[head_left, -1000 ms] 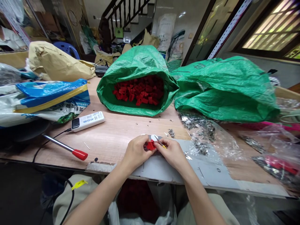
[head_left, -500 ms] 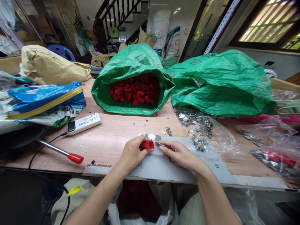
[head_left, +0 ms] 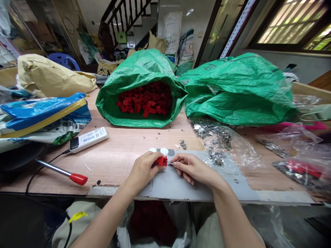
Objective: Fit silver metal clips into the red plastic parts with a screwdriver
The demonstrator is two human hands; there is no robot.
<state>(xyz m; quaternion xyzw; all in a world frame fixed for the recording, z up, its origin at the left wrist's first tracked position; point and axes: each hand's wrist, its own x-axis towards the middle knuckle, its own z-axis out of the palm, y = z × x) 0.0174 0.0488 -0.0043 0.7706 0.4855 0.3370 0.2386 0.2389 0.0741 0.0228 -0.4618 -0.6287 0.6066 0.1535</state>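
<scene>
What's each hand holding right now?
Left hand: closed on a red block.
Right hand: pinching a tiny metal bit.

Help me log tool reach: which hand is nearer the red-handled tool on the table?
Left. The left hand, holding a small red part, lies right of the red-handled tool; the right hand, pinching a thin metal piece, is farther right, beyond that part.

Dark Chinese characters stand on the blue-and-white sack [head_left: 64,125]; print on the white remote [head_left: 89,138] is too small to read.
</scene>
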